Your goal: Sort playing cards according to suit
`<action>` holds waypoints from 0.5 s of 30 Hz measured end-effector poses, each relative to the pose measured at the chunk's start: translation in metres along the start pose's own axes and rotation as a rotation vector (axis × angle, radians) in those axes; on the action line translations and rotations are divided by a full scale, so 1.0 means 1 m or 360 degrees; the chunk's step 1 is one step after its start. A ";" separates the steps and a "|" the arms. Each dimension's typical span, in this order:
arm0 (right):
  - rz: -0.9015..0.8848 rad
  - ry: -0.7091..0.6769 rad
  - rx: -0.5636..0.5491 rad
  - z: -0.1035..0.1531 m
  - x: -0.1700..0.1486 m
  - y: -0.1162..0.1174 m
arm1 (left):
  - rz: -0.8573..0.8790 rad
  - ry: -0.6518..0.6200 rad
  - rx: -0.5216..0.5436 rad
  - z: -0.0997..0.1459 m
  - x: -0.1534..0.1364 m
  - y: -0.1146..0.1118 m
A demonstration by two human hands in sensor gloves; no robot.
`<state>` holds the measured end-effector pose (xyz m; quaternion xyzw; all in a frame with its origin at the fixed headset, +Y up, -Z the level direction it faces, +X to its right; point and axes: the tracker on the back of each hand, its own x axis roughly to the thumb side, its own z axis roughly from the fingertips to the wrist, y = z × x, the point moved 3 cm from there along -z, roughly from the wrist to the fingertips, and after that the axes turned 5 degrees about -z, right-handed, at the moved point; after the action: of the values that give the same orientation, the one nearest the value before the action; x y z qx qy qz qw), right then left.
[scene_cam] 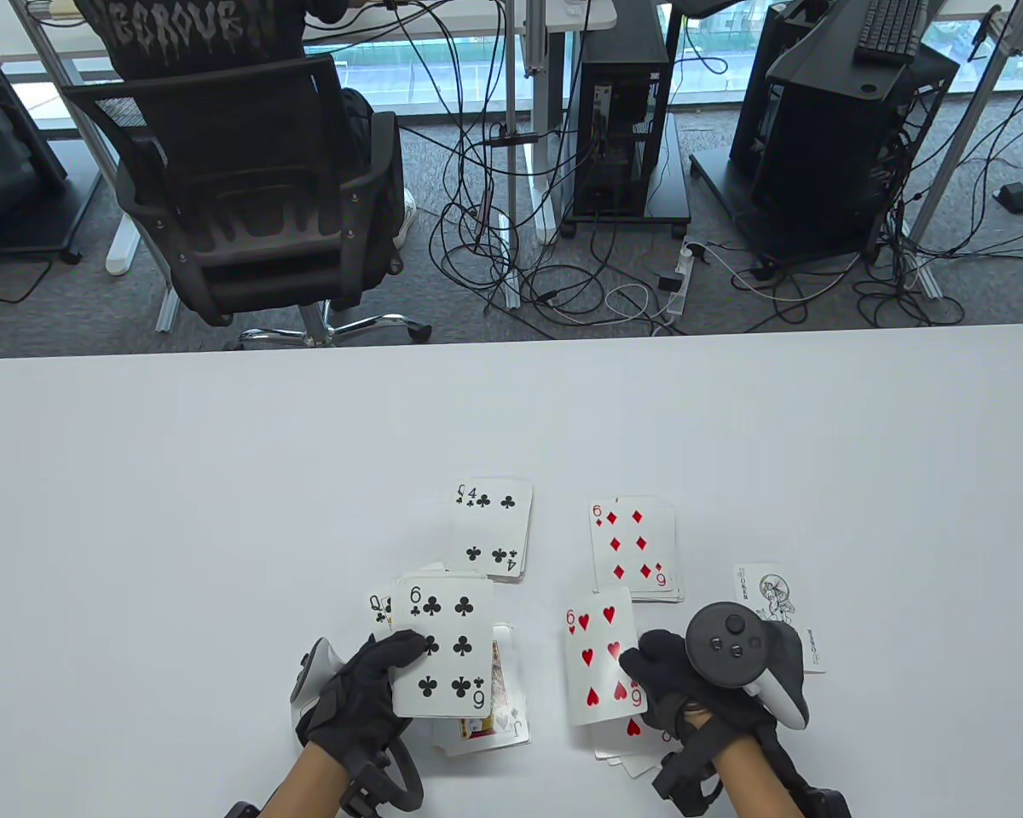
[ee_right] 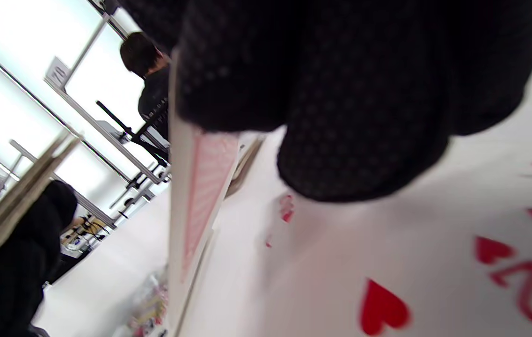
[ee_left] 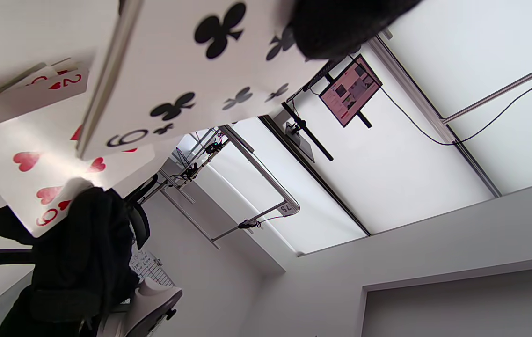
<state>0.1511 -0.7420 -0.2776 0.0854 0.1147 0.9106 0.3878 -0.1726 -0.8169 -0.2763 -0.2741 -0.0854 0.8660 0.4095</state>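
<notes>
Six of clubs in the left hand, six of hearts in the right, low in the frame over a white surface.

The six of clubs (scene_cam: 443,645) tops a face-up deck gripped by the left hand (scene_cam: 362,694) at lower centre, thumb on the card's left edge; a jack (scene_cam: 499,724) and a queen (scene_cam: 380,607) peek out beneath. Lower right of centre, the right hand (scene_cam: 682,682) pinches the six of hearts (scene_cam: 603,654) by its right edge, above a small heart pile (scene_cam: 627,745) on the surface (scene_cam: 179,511). Further up lie a club pile topped by the four of clubs (scene_cam: 492,528) and a diamond pile topped by the six of diamonds (scene_cam: 632,545). A joker (scene_cam: 771,596) lies right of the diamonds, partly behind the right hand's tracker (scene_cam: 733,652). Beyond the surface, in the upper frame, stand an office chair (scene_cam: 247,196) and computer towers (scene_cam: 627,111) among cables.
</notes>
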 end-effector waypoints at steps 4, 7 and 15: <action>0.0213 0.0189 0.0128 0.000 -0.018 0.014 | -0.0002 0.0005 0.0005 0.000 0.000 0.000; 0.0368 0.0274 0.0208 -0.003 -0.023 0.025 | -0.0001 0.0007 0.0009 0.001 0.000 0.000; 0.0838 0.0381 0.0328 -0.013 -0.016 0.043 | 0.0000 0.0011 0.0014 0.001 0.000 0.000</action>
<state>0.1293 -0.7841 -0.2791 0.0433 0.2252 0.9670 0.1114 -0.1731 -0.8170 -0.2753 -0.2754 -0.0802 0.8653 0.4111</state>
